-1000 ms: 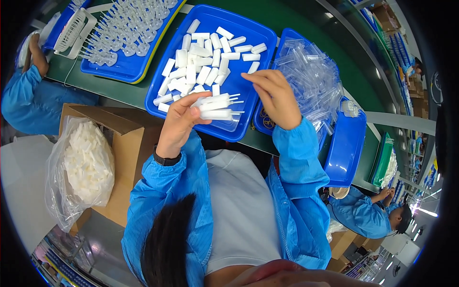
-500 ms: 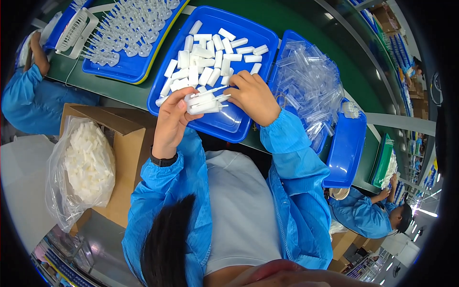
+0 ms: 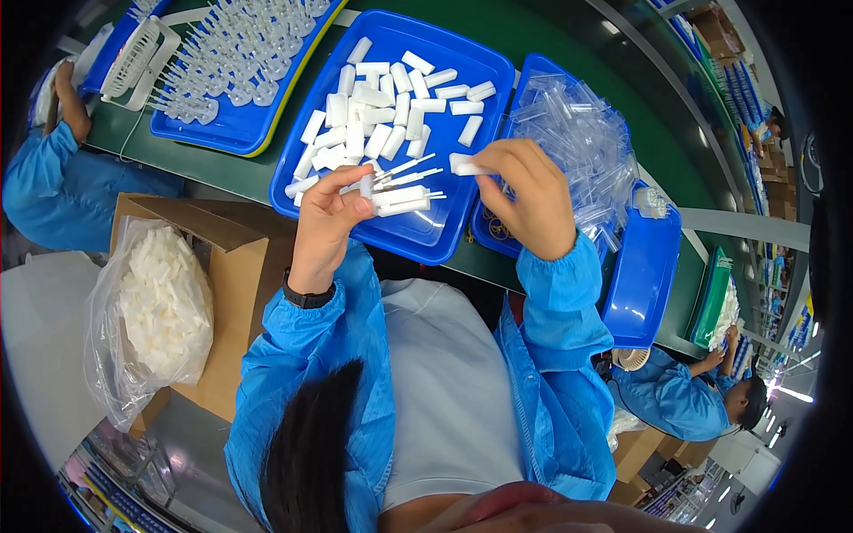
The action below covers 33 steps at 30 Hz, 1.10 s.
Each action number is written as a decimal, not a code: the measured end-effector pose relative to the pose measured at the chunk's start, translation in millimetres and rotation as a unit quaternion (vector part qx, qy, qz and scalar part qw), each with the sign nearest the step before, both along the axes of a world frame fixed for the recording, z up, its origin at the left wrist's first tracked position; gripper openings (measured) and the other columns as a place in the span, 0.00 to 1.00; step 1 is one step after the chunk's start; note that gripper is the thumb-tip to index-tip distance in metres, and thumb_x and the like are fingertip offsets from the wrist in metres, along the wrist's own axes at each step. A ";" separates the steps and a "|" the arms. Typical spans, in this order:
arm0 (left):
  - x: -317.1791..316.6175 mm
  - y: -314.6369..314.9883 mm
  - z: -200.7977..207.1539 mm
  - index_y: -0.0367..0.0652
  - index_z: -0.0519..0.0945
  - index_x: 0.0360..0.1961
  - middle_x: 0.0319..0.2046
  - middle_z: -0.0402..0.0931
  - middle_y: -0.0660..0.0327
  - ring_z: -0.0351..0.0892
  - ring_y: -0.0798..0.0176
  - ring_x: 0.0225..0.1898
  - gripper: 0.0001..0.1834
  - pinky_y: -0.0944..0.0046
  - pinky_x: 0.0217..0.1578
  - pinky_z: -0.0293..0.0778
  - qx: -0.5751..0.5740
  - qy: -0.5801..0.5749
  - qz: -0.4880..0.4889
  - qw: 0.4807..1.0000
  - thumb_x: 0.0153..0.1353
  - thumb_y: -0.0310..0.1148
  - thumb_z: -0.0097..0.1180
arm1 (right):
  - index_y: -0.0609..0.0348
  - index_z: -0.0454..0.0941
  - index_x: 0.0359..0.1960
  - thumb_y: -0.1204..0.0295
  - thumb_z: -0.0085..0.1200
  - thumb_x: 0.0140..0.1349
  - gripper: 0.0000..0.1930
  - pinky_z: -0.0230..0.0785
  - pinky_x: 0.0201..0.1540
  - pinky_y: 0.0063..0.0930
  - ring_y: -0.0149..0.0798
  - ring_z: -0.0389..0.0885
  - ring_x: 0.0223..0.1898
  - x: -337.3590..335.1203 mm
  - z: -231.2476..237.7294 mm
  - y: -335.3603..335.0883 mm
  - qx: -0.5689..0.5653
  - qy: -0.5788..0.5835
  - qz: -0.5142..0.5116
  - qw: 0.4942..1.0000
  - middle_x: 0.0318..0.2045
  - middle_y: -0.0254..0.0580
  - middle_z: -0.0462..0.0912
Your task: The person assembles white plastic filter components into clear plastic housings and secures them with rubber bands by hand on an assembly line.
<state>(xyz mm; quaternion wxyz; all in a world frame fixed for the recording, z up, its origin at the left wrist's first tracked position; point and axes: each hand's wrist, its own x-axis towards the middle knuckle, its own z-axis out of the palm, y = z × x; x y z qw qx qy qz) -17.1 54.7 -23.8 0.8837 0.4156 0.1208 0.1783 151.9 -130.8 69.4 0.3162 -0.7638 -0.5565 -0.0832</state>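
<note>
Over the near side of a blue tray point(image 3: 283, 169), my left hand point(image 3: 330, 222) pinches a white pronged plastic piece point(image 3: 366, 186) by its base. Its thin rods point right; the lower ones carry white oblong blocks point(image 3: 404, 201), while the upper ones look bare. To the right and apart from it, my right hand point(image 3: 530, 191) grips a loose white oblong block point(image 3: 464, 166) between thumb and fingers. A pile of similar white blocks point(image 3: 366, 115) lies in the tray beyond my hands.
Right of the tray, another blue tray holds clear plastic tubes point(image 3: 573, 142). Beyond it lies a blue bin point(image 3: 641, 284). Pronged pieces point(image 3: 235, 62) fill a tray at far left. A cardboard box point(image 3: 253, 293) with a bag of white pieces point(image 3: 164, 298) stands left. Co-workers point(image 3: 67, 186) sit both sides.
My right hand has moved right, away from the pronged piece, with a white block in its fingers. The upper rods now show bare. My left hand stays nearly in place.
</note>
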 end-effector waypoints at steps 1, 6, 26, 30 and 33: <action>1.4 -1.1 2.3 0.35 0.75 0.51 0.47 0.74 0.56 0.80 0.61 0.44 0.22 0.68 0.45 0.77 0.013 -0.014 0.005 1.000 0.54 0.24 0.64 | 0.54 0.79 0.34 0.78 0.60 0.46 0.12 0.71 0.33 0.34 0.42 0.77 0.33 -1.4 3.1 -2.3 0.000 0.000 -0.002 1.000 0.33 0.38 0.79; 5.7 -7.4 6.4 0.35 0.77 0.49 0.44 0.73 0.58 0.80 0.60 0.44 0.20 0.68 0.46 0.75 0.056 -0.031 0.020 0.998 0.52 0.18 0.63 | 0.45 0.81 0.38 0.76 0.60 0.45 0.16 0.67 0.30 0.28 0.36 0.77 0.32 -10.1 9.1 -9.6 -0.044 -0.095 -0.006 0.994 0.32 0.35 0.79; 3.2 -10.0 5.8 0.34 0.78 0.48 0.41 0.71 0.60 0.80 0.61 0.43 0.20 0.68 0.45 0.78 0.044 -0.042 -0.017 0.998 0.51 0.16 0.62 | 0.47 0.82 0.38 0.74 0.62 0.47 0.14 0.66 0.28 0.28 0.35 0.75 0.28 -13.6 8.0 -4.2 -0.032 -0.001 0.042 0.999 0.27 0.31 0.76; 1.8 -10.7 5.1 0.33 0.77 0.48 0.41 0.71 0.60 0.80 0.61 0.43 0.20 0.68 0.44 0.78 0.041 -0.046 -0.045 0.997 0.51 0.15 0.62 | 0.52 0.83 0.38 0.76 0.63 0.48 0.13 0.69 0.32 0.27 0.37 0.76 0.32 -16.4 9.2 -0.8 -0.041 0.070 0.063 0.995 0.32 0.37 0.79; 3.0 -15.0 5.0 0.32 0.77 0.48 0.41 0.71 0.60 0.80 0.62 0.43 0.20 0.69 0.44 0.79 0.024 -0.045 -0.046 0.998 0.51 0.15 0.61 | 0.51 0.84 0.37 0.76 0.64 0.47 0.13 0.69 0.31 0.27 0.37 0.75 0.32 -21.4 8.7 3.0 -0.028 0.092 0.080 0.992 0.33 0.37 0.78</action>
